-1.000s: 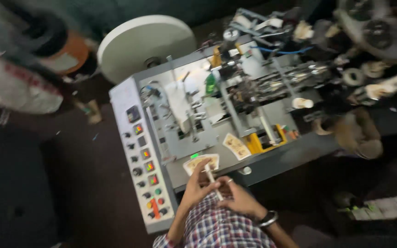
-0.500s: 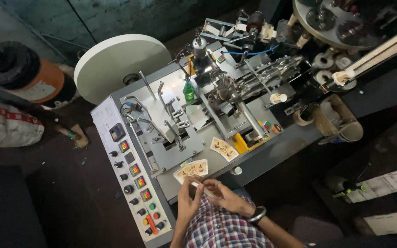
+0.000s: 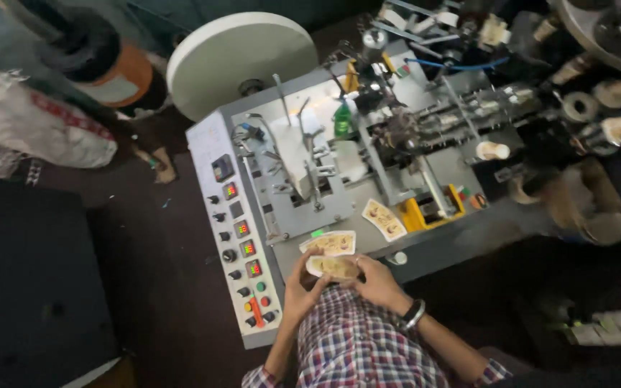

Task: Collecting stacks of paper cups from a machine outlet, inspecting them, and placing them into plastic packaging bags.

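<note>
My left hand (image 3: 302,289) and my right hand (image 3: 379,282) together hold a fan-shaped printed paper blank (image 3: 332,267) at the near edge of a grey machine table (image 3: 425,244). The blank lies flat between my fingertips. A second matching blank (image 3: 329,243) rests on the table just beyond it. A third blank (image 3: 384,219) lies further right, beside a yellow part (image 3: 415,213). There is a dark band on my right wrist (image 3: 414,314). Plaid sleeves cover my arms.
A white control panel (image 3: 242,237) with knobs, lit displays and coloured buttons runs down the machine's left side. A large white paper roll (image 3: 242,61) stands behind. Mechanisms, a green bottle (image 3: 343,121) and a paper cup (image 3: 494,150) crowd the top. Sacks (image 3: 37,126) lie on the dark floor at the left.
The view has shifted, so the machine sits more to the right. My hands, which held a blank up on edge, now hold it flat and lower at the table's near edge.
</note>
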